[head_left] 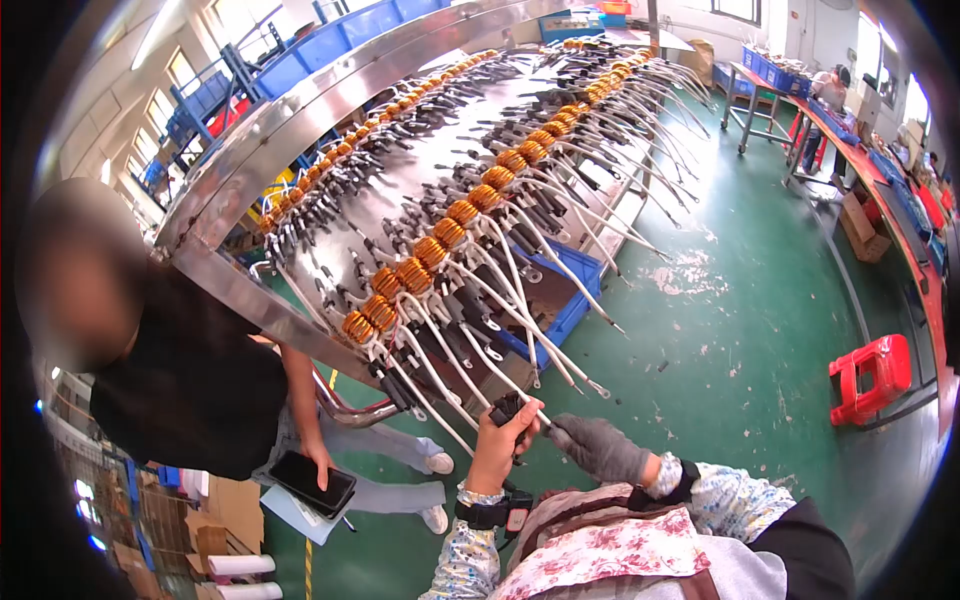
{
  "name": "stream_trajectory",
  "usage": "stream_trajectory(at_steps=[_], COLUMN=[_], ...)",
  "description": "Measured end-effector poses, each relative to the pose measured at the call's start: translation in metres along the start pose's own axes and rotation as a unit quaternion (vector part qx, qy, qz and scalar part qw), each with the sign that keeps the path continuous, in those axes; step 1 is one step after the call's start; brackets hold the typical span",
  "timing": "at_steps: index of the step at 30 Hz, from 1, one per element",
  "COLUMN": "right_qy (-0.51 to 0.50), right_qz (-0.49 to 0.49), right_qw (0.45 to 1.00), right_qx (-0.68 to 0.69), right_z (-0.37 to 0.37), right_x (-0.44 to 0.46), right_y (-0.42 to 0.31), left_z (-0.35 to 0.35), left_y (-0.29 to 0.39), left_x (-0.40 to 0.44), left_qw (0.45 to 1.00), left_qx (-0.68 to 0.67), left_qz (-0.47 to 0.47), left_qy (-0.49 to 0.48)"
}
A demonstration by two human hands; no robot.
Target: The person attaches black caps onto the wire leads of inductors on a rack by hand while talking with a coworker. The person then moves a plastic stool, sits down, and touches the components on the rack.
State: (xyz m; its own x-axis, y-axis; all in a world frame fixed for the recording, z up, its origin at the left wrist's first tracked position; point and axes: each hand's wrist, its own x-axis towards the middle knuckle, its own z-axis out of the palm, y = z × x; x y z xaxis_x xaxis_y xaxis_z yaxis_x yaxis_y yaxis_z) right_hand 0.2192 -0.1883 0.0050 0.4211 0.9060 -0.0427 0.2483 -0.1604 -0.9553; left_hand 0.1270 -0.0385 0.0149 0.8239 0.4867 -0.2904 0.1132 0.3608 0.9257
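Observation:
My left hand (500, 440) is bare and closed around a small black part (508, 408) at the end of a white cable (490, 375). My right hand (600, 448), in a grey glove, is beside it with its fingertips pinched at the cable's end; the tip is hidden. The cable comes from a row of copper-wound coils (432, 252) lying along a metal rack (400, 215). Many other white cables with metal lugs hang over the rack's near edge.
A blue crate (570, 310) stands under the cables. At the left another person (190, 370) holds a black phone (312, 484) and papers. A red stool (870, 380) and a long red-topped bench (870, 160) are at the right, with people farther back.

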Motion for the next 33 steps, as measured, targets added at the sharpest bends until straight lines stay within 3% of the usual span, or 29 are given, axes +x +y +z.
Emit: stream_trajectory(at_steps=[1, 2, 4, 5, 6, 7, 8, 12, 14, 17, 19, 21, 22, 23, 24, 26, 27, 29, 30, 32, 33], right_qy=[0.050, 0.045, 0.038, 0.038, -0.048, -0.131, -0.139, -0.176, -0.219, -0.245, -0.218, -0.191, -0.116, -0.022, -0.024, 0.124, 0.123, 0.006, 0.009, 0.187, 0.187], right_qz=[-0.113, -0.113, -0.025, -0.022, 0.090, 0.192, 0.211, 0.210, 0.191, 0.165, 0.183, 0.200, 0.109, -0.002, -0.005, -0.205, -0.205, -0.100, -0.099, -0.188, -0.188], right_qw=[0.968, 0.969, 0.995, 0.996, 0.976, 0.866, 0.826, 0.807, 0.759, 0.730, 0.737, 0.743, 0.949, 0.994, 0.994, 0.951, 0.951, 0.995, 0.995, 0.916, 0.915], right_qx=[-0.218, -0.217, -0.083, -0.082, 0.190, 0.444, 0.503, 0.523, 0.582, 0.617, 0.613, 0.610, 0.272, -0.111, -0.109, -0.197, -0.198, 0.000, -0.003, -0.302, -0.302], right_z=[0.000, -0.001, -0.002, -0.002, -0.004, -0.005, -0.004, -0.005, -0.004, -0.007, -0.007, -0.008, -0.010, -0.012, -0.014, -0.022, -0.023, -0.024, -0.024, -0.026, -0.028], right_x=[-0.005, -0.009, -0.017, -0.016, -0.009, -0.002, 0.004, 0.004, 0.006, 0.006, 0.005, 0.002, 0.002, 0.001, -0.001, -0.004, -0.005, -0.006, -0.009, -0.013, -0.016], right_y=[0.002, 0.001, -0.003, 0.000, 0.002, 0.003, 0.000, 0.003, 0.013, 0.013, 0.012, 0.008, 0.002, -0.005, -0.014, -0.032, -0.037, -0.045, -0.052, -0.063, -0.062], left_z=[-0.001, -0.003, -0.003, -0.002, -0.001, 0.001, 0.002, 0.001, 0.004, 0.001, -0.003, -0.007, -0.007, -0.006, -0.004, 0.003, 0.011, 0.029, 0.033, 0.038, 0.039], left_y=[-0.001, -0.002, -0.006, -0.008, -0.008, -0.006, -0.002, 0.003, 0.002, 0.002, 0.002, 0.005, 0.010, 0.013, 0.015, 0.020, 0.023, 0.029, 0.029, 0.032, 0.034], left_x=[-0.002, -0.004, -0.004, -0.003, -0.001, -0.002, -0.003, -0.008, -0.007, -0.006, -0.008, -0.012, -0.016, -0.018, -0.020, -0.023, -0.024, -0.023, -0.022, -0.025, -0.029], left_qw=[1.000, 1.000, 0.999, 0.999, 0.998, 0.998, 0.999, 1.000, 1.000, 1.000, 1.000, 0.997, 0.993, 0.993, 0.983, 0.966, 0.966, 0.966, 0.969, 0.968, 0.969], left_qx=[-0.003, -0.016, -0.032, -0.044, -0.057, -0.057, -0.043, -0.016, -0.024, -0.018, -0.003, -0.071, -0.118, -0.116, -0.179, -0.248, -0.249, -0.224, -0.207, -0.201, -0.193], left_qz=[-0.001, -0.002, -0.007, -0.006, -0.002, 0.000, -0.006, -0.004, -0.007, 0.005, 0.015, 0.030, 0.029, 0.030, 0.040, 0.049, 0.048, 0.102, 0.110, 0.115, 0.119], left_qy=[0.006, 0.003, 0.001, 0.000, -0.003, -0.003, 0.002, 0.013, 0.014, 0.017, 0.017, 0.023, 0.010, 0.013, -0.010, -0.052, -0.052, -0.075, -0.077, -0.092, -0.100])
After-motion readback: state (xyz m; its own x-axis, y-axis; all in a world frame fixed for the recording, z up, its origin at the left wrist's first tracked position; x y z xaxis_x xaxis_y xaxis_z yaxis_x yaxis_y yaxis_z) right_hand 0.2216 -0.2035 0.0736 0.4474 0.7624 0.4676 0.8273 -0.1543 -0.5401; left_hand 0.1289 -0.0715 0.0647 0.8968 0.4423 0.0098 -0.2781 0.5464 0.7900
